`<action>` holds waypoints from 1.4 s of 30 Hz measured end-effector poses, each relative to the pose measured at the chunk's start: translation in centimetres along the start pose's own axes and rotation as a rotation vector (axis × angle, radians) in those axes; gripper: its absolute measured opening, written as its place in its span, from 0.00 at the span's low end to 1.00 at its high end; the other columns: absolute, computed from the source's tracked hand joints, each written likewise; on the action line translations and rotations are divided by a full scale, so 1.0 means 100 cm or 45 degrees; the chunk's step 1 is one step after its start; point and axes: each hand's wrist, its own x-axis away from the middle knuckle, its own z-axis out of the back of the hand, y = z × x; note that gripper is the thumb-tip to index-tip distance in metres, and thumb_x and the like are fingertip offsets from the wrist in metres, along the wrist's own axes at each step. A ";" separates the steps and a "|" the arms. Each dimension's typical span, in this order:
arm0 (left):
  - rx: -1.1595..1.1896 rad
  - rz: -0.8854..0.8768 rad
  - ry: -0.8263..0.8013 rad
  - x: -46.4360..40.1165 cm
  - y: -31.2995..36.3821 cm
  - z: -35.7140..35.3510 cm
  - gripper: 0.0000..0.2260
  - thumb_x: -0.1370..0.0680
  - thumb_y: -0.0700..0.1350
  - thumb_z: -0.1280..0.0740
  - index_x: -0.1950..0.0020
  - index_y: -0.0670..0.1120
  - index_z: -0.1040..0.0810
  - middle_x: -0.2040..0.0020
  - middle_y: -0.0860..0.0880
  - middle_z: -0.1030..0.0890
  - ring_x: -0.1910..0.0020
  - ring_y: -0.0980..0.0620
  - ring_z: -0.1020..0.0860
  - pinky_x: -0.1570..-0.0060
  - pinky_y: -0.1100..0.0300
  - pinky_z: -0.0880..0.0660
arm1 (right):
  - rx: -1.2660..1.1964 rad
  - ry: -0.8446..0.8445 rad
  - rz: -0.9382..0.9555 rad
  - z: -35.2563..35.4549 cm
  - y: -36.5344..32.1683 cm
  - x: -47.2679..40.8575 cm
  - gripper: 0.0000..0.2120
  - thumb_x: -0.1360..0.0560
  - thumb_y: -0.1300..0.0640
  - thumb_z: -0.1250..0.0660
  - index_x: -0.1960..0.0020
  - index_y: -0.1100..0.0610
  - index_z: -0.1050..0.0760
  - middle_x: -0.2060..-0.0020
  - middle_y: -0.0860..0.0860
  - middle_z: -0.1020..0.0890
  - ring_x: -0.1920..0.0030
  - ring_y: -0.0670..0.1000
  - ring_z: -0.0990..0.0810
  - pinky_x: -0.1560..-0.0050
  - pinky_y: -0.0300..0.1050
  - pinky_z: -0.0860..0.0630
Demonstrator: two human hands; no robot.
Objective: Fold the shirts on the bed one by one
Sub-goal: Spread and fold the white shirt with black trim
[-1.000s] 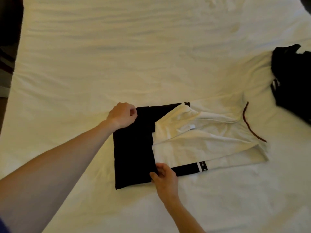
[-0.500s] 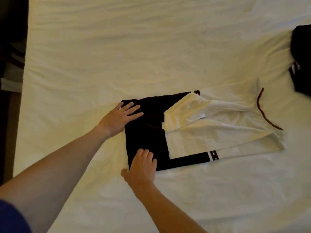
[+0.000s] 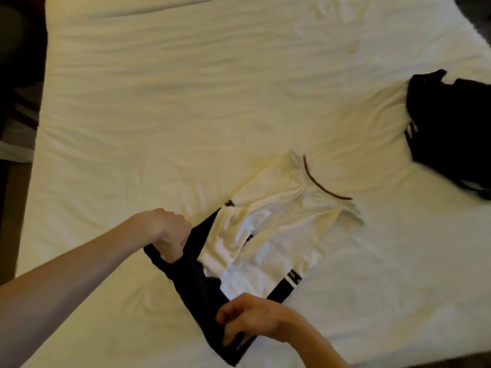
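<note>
A white and black shirt (image 3: pixel 279 235) with a dark red collar lies partly folded on the white bed (image 3: pixel 212 102), near the front edge. Its black lower part is lifted off the sheet. My left hand (image 3: pixel 167 235) grips the far corner of that black edge. My right hand (image 3: pixel 247 317) pinches the near corner of the same edge. The white upper part and collar still rest on the sheet.
A crumpled black garment (image 3: pixel 451 128) lies at the right edge of the bed. Dark floor and furniture (image 3: pixel 16 102) border the bed on the left. The bed's near edge runs just below my right arm.
Both hands lay flat on the black part half a second ago. Now each grips a corner of it and has lifted it off the bed.
</note>
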 end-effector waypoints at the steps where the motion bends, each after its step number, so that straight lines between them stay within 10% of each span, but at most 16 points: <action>1: 0.169 -0.072 -0.004 -0.001 0.001 0.021 0.09 0.39 0.45 0.37 0.73 0.49 0.37 0.75 0.52 0.38 0.73 0.49 0.40 0.69 0.55 0.43 | -0.094 0.023 0.063 0.011 0.007 0.019 0.08 0.30 0.64 0.33 0.61 0.51 0.21 0.67 0.45 0.21 0.63 0.44 0.23 0.59 0.34 0.26; 5: 0.806 -0.343 0.266 -0.022 0.017 0.113 0.11 0.37 0.52 0.31 0.70 0.48 0.28 0.71 0.50 0.29 0.69 0.49 0.31 0.66 0.55 0.36 | -0.614 0.552 0.288 0.074 0.035 0.081 0.09 0.41 0.61 0.38 0.61 0.58 0.31 0.64 0.55 0.31 0.63 0.51 0.30 0.63 0.41 0.31; 10: 1.666 -0.127 0.804 -0.118 0.065 0.162 0.11 0.28 0.51 0.24 0.51 0.47 0.16 0.53 0.48 0.16 0.53 0.48 0.17 0.53 0.56 0.21 | -0.928 1.312 0.445 0.160 0.063 0.098 0.07 0.22 0.56 0.36 0.49 0.56 0.21 0.55 0.51 0.18 0.53 0.51 0.18 0.53 0.48 0.20; 16: 1.604 0.162 0.949 -0.162 0.076 0.158 0.11 0.28 0.50 0.29 0.47 0.49 0.17 0.49 0.48 0.16 0.54 0.49 0.19 0.59 0.58 0.26 | -0.484 1.655 0.335 0.182 0.080 0.079 0.07 0.24 0.58 0.29 0.47 0.59 0.19 0.55 0.55 0.15 0.53 0.55 0.16 0.48 0.59 0.19; 21: 1.693 0.000 1.147 -0.173 0.082 0.188 0.09 0.25 0.48 0.26 0.46 0.50 0.17 0.47 0.49 0.16 0.48 0.48 0.18 0.45 0.53 0.22 | -0.680 1.953 0.399 0.195 0.080 0.088 0.06 0.20 0.58 0.34 0.44 0.53 0.24 0.52 0.49 0.18 0.51 0.50 0.18 0.53 0.41 0.22; 25: 1.597 0.185 0.868 -0.177 0.079 0.182 0.24 0.22 0.63 0.34 0.34 0.48 0.24 0.41 0.48 0.21 0.44 0.46 0.22 0.44 0.51 0.25 | -0.941 1.961 0.330 0.182 0.076 0.081 0.28 0.22 0.50 0.30 0.28 0.57 0.36 0.37 0.50 0.26 0.40 0.50 0.24 0.42 0.38 0.28; 28: 1.449 0.199 0.778 -0.175 0.073 0.149 0.30 0.23 0.71 0.43 0.40 0.47 0.24 0.46 0.47 0.21 0.49 0.46 0.22 0.55 0.54 0.29 | -1.093 1.709 0.304 0.157 0.082 0.063 0.22 0.27 0.43 0.27 0.43 0.55 0.30 0.51 0.46 0.20 0.52 0.45 0.21 0.59 0.33 0.25; 33: 1.282 0.162 0.967 -0.156 0.075 0.089 0.22 0.18 0.63 0.44 0.59 0.47 0.27 0.62 0.46 0.23 0.61 0.44 0.22 0.66 0.55 0.33 | -1.049 1.334 0.344 0.115 0.101 0.024 0.19 0.25 0.47 0.28 0.38 0.55 0.22 0.52 0.45 0.16 0.50 0.43 0.18 0.55 0.35 0.21; 39: 1.634 0.424 1.101 -0.127 0.129 -0.009 0.25 0.17 0.59 0.43 0.60 0.40 0.24 0.65 0.42 0.22 0.66 0.41 0.23 0.68 0.53 0.33 | -0.772 1.472 0.252 0.133 0.136 0.055 0.13 0.19 0.52 0.34 0.39 0.58 0.20 0.54 0.48 0.15 0.53 0.49 0.16 0.53 0.45 0.17; 42: 1.794 0.498 1.006 -0.105 0.182 -0.061 0.23 0.19 0.60 0.40 0.62 0.42 0.28 0.68 0.47 0.25 0.68 0.46 0.24 0.68 0.53 0.30 | -0.258 1.653 0.243 0.151 0.152 0.097 0.14 0.19 0.49 0.37 0.55 0.58 0.20 0.65 0.51 0.17 0.63 0.52 0.19 0.64 0.42 0.24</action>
